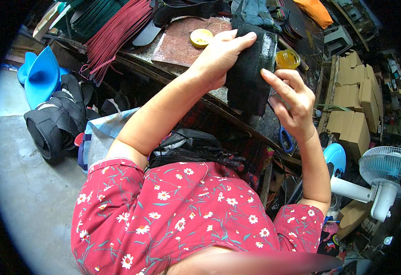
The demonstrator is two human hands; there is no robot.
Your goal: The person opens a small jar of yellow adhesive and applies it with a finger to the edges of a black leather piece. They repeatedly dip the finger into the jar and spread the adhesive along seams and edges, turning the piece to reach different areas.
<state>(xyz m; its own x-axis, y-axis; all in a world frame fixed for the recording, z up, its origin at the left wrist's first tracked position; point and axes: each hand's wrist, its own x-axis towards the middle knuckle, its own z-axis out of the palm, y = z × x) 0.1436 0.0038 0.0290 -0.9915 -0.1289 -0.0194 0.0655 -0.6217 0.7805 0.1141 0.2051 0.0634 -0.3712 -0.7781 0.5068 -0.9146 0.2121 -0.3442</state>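
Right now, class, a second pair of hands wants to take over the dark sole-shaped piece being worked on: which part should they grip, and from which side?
Grip the lower end of the black sole piece, coming from below. It stands nearly upright over the workbench. The left hand clamps its upper left edge, and the right hand fingers its right edge. Only the hanging bottom end looks free, and it is flat enough to pinch, probably.

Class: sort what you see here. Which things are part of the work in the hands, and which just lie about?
In use: left hand, right hand, black sole piece.

Lying about: yellow lid, glue jar, blue-handled scissors, white fan, cardboard boxes, red cords.
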